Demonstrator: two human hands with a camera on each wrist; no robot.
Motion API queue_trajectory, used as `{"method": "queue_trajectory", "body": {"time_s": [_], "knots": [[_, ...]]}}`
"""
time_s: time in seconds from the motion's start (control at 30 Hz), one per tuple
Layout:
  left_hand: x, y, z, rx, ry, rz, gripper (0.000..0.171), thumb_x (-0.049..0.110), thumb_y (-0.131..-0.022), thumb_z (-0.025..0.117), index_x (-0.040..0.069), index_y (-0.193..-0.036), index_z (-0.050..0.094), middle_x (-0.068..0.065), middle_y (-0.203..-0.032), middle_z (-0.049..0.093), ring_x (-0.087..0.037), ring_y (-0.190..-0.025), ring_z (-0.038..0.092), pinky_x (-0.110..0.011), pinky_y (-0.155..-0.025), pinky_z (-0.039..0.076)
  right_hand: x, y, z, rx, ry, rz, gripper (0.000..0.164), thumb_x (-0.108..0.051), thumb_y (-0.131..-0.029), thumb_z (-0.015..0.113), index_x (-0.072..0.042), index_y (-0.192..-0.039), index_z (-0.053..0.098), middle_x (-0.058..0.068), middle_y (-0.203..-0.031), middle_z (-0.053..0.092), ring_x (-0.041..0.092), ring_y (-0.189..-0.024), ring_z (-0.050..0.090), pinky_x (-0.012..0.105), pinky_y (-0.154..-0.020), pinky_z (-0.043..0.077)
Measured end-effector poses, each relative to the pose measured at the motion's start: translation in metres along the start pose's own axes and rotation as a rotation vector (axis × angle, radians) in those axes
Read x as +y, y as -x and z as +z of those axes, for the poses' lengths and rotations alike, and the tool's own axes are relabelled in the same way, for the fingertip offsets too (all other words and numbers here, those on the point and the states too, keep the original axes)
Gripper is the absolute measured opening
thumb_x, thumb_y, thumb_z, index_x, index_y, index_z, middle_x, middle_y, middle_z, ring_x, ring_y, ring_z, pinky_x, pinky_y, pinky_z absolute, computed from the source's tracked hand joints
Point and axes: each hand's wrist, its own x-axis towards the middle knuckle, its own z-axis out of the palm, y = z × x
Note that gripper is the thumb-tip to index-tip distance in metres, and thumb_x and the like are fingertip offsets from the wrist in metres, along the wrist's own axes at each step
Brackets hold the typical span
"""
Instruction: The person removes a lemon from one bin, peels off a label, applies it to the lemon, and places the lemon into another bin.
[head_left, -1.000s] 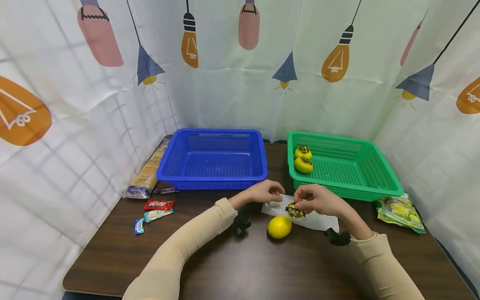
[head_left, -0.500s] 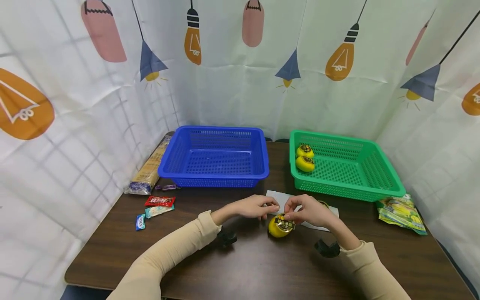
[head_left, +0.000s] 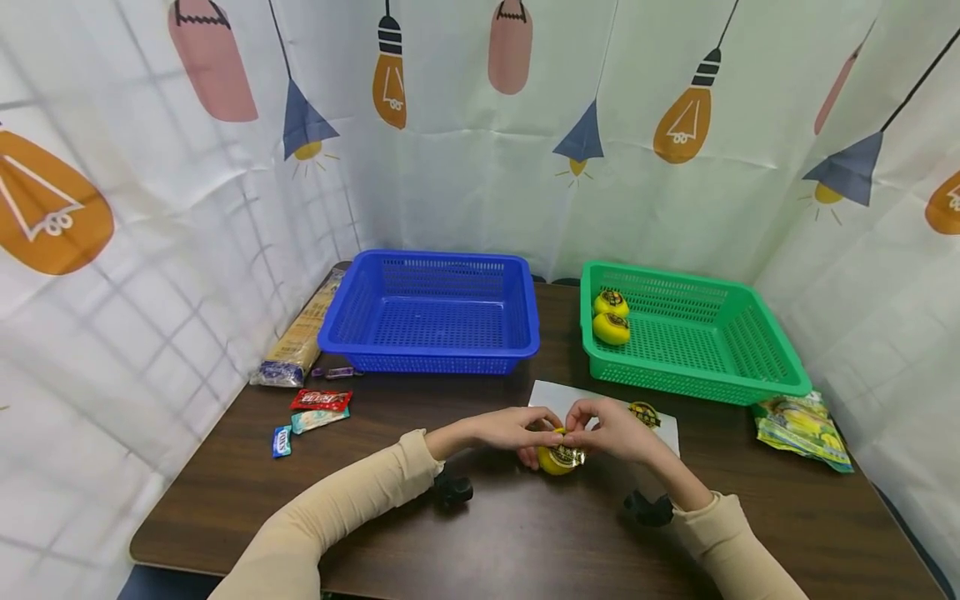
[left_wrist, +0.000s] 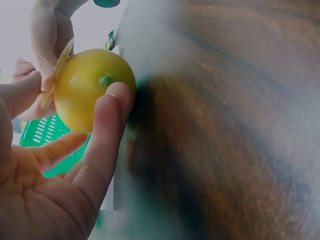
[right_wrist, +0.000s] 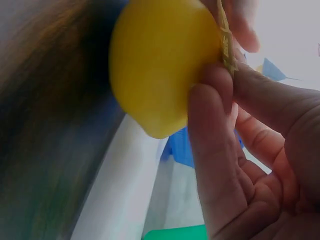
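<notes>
A yellow lemon rests on the table between the two hands. My left hand holds it from the left, its fingers along the fruit near the green stem end. With thumb and fingertips, my right hand pinches a black-and-gold sticker against the lemon's upper side. Seen edge-on in the right wrist view, the sticker stands partly away from the peel. Behind the hands lies a white backing sheet with another such sticker on it.
A blue basket stands at the back, left of a green basket with two stickered lemons. Several small wrapped snacks and a long package lie at left. Green-yellow bags lie at right.
My right hand has brought the sticker from over the backing sheet down onto the lemon. My left hand has come down from the sheet and taken hold of the lemon.
</notes>
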Motion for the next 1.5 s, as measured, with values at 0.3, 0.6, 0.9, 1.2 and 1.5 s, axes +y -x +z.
{"method": "queue_trajectory", "body": {"time_s": [0.3,0.6,0.9,1.2,1.5], "knots": [[-0.003,0.000,0.002,-0.036,0.139,-0.040,0.041,0.021,-0.105,0.050,0.004,-0.140,0.041,-0.013,-0.111,0.063,-0.015,-0.074,0.070,-0.029,-0.070,0.063,0.004,0.004,0.007,0.039,-0.015,0.027,0.026,-0.027,-0.089,0.074,-0.007,-0.101,0.063,0.009,-0.086,0.061,0.009,-0.058,0.061,0.024,-0.054,0.056],[-0.003,-0.001,0.004,-0.071,0.247,-0.072,0.042,0.017,-0.104,0.050,0.006,-0.143,0.038,-0.011,-0.111,0.056,-0.016,-0.077,0.070,-0.025,-0.071,0.062,0.017,0.008,0.006,-0.011,-0.071,0.134,0.041,-0.040,-0.086,0.076,-0.014,-0.114,0.060,0.022,-0.123,0.065,0.013,-0.073,0.069,0.029,-0.063,0.061],[-0.003,-0.003,0.001,-0.104,0.294,-0.081,0.038,0.013,-0.103,0.051,0.004,-0.138,0.039,-0.012,-0.112,0.056,-0.017,-0.081,0.071,-0.024,-0.076,0.061,0.030,0.008,0.000,-0.121,-0.206,0.053,0.042,-0.027,-0.092,0.072,-0.006,-0.125,0.055,0.028,-0.132,0.057,0.025,-0.097,0.068,0.033,-0.076,0.063],[0.002,0.001,0.011,-0.039,0.140,-0.022,0.041,0.019,-0.099,0.062,0.006,-0.134,0.044,-0.008,-0.110,0.064,-0.017,-0.080,0.069,-0.031,-0.074,0.063,0.018,0.005,0.003,-0.092,-0.093,0.087,0.031,-0.034,-0.100,0.059,-0.013,-0.123,0.058,0.023,-0.132,0.060,0.017,-0.079,0.069,0.031,-0.067,0.061],[0.006,-0.001,0.020,0.070,0.017,0.003,0.029,0.024,-0.096,0.066,0.008,-0.115,0.051,-0.001,-0.090,0.061,-0.015,-0.064,0.069,-0.030,-0.060,0.061,0.011,-0.005,0.014,0.003,0.027,0.092,0.033,-0.042,-0.092,0.068,-0.014,-0.110,0.063,0.016,-0.119,0.069,0.015,-0.071,0.062,0.029,-0.058,0.057]]}}
